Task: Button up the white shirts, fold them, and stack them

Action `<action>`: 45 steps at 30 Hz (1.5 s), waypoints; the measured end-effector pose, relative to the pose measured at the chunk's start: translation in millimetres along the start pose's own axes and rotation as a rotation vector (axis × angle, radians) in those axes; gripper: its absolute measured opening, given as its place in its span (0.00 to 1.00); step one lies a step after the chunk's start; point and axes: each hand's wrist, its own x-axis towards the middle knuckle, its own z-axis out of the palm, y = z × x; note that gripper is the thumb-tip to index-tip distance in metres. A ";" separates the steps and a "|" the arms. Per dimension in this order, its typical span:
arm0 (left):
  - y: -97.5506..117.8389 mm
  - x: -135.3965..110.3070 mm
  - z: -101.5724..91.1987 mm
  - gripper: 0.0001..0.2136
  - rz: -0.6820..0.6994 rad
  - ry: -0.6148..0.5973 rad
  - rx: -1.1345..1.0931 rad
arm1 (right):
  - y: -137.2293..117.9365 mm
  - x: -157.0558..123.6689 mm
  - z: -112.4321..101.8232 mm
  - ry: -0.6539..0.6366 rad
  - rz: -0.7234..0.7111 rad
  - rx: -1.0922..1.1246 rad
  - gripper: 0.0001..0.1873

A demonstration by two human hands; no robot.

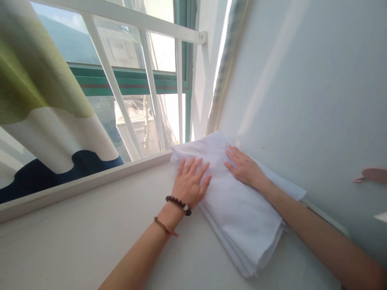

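Observation:
A folded white towel lies in several layers on a pale sill, in the corner by the wall. My left hand rests flat on the towel's left edge, fingers stretched out, with a dark bead bracelet and a thin brown band on the wrist. My right hand lies flat on the towel's far right part, fingers extended toward the window.
A window with white bars and a green frame stands behind the sill. A green, white and dark blue curtain hangs at the left. A pale wall rises at the right, with a pink sticker on it.

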 end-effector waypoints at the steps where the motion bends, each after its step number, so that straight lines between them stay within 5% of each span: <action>1: -7.2 5.6 5.1 0.24 -0.072 0.012 0.043 | -0.8 -2.0 0.5 0.000 0.004 0.001 0.31; 4: -27.0 10.5 21.5 0.37 -0.228 -0.056 0.093 | -3.4 -1.5 4.2 0.007 0.016 0.022 0.32; 10: -40.1 4.9 27.6 0.53 -0.318 -0.162 0.046 | -2.6 3.6 12.4 -0.025 0.048 0.064 0.34; 14: -31.1 -4.5 18.3 0.48 -0.351 -0.174 0.051 | -6.8 -2.5 3.3 -0.061 0.031 0.015 0.34; 24: -20.0 -57.3 -6.5 0.36 -0.368 -0.377 0.195 | -9.1 -68.0 -13.3 0.017 0.176 -0.208 0.29; 29: -8.2 -80.9 -18.3 0.28 -0.294 -0.333 0.188 | -43.9 -60.8 -15.3 -0.021 0.231 -0.184 0.25; 37: -8.6 -149.4 -53.9 0.23 -0.158 -0.266 0.114 | -146.0 -27.7 -21.0 -0.218 -0.032 0.069 0.35; 40: -17.5 -169.9 -66.8 0.22 -0.205 -0.273 0.147 | -167.2 -20.2 -10.4 -0.275 -0.054 0.021 0.36; 45: -34.6 -192.3 -86.6 0.22 -0.353 -0.250 0.231 | -175.1 -34.7 4.9 -0.176 -0.067 -0.008 0.37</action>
